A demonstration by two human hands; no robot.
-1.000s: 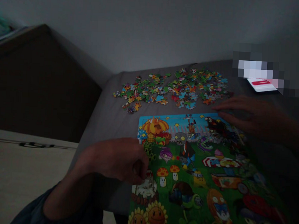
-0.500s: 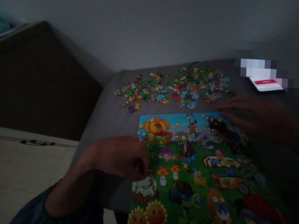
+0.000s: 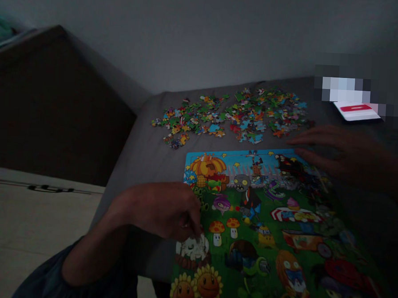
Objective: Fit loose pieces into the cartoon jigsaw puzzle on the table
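My left hand (image 3: pixel 159 211) sits in a narrow pinch, fingertips (image 3: pixel 196 231) bunched over a pale patch (image 3: pixel 192 248) near the lower left of the puzzle (image 3: pixel 247 240); in this dim light I cannot tell whether they hold a piece. My right hand (image 3: pixel 338 156) lies open and wide, fingers spread and holding nothing, at the puzzle's top right edge, seemingly touching it. The puzzle lies flat and assembled, a bright cartoon garden of plants, mushrooms and zombies, turned at a slant on the grey cloth (image 3: pixel 141 163) and reaching toward my lap. Its pieces look like thin, light, stiff card, easily nudged and apt to bend at their tabs if forced, so the safest hold would seem to be a light pinch on a piece's edges, never a pry at its knobs. The whole sheet looks light enough to creep on the cloth, and a flat palm at its edge would steady it. Beyond the top edge, loose pieces lie in two scattered heaps (image 3: pixel 190 122) (image 3: pixel 264 114), just past my right fingers. Farther right, a white card or phone (image 3: pixel 356 112) with a red bar lies partly hidden by blur. My dark sleeve (image 3: pixel 45 283) shows at lower left, above a cream panel (image 3: pixel 31 220).
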